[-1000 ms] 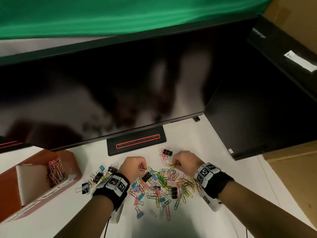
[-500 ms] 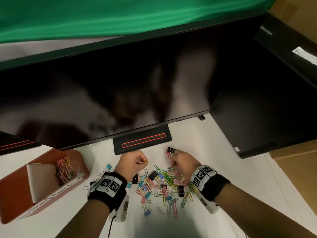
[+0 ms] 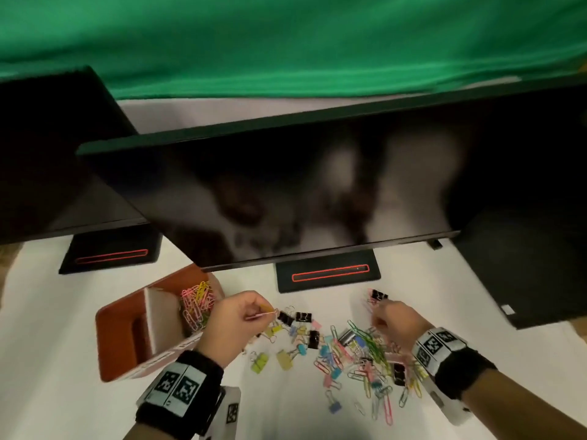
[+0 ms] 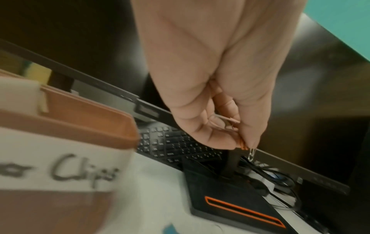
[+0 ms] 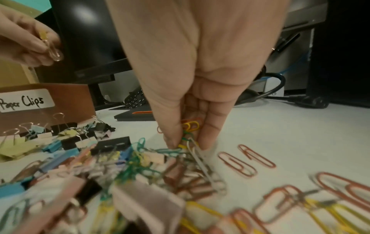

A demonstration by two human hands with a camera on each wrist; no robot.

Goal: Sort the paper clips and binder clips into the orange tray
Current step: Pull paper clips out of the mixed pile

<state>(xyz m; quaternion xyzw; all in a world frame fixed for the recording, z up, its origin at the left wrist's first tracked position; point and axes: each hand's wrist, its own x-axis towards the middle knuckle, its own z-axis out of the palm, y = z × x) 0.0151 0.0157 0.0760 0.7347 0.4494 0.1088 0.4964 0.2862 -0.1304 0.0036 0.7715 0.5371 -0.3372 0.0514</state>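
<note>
Paper clips (image 3: pixel 197 304) already fill one compartment of the orange tray (image 3: pixel 127 338) at lower left. Beside it, the left hand (image 3: pixel 236 320) pinches a few clips, best released low over that compartment. Centre-right, the right hand (image 3: pixel 395 322) pinches more from the mixed pile (image 3: pixel 349 354), gathering several without snagging binder clips. White tabletop (image 3: pixel 47 360), dark monitors (image 3: pixel 317 192), green backdrop.

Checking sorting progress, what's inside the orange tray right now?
The orange tray holds a heap of coloured paper clips in its far compartment, behind a white divider. The near compartment looks bare where visible; its floor nearest the left hand is hidden by the wall.
</note>
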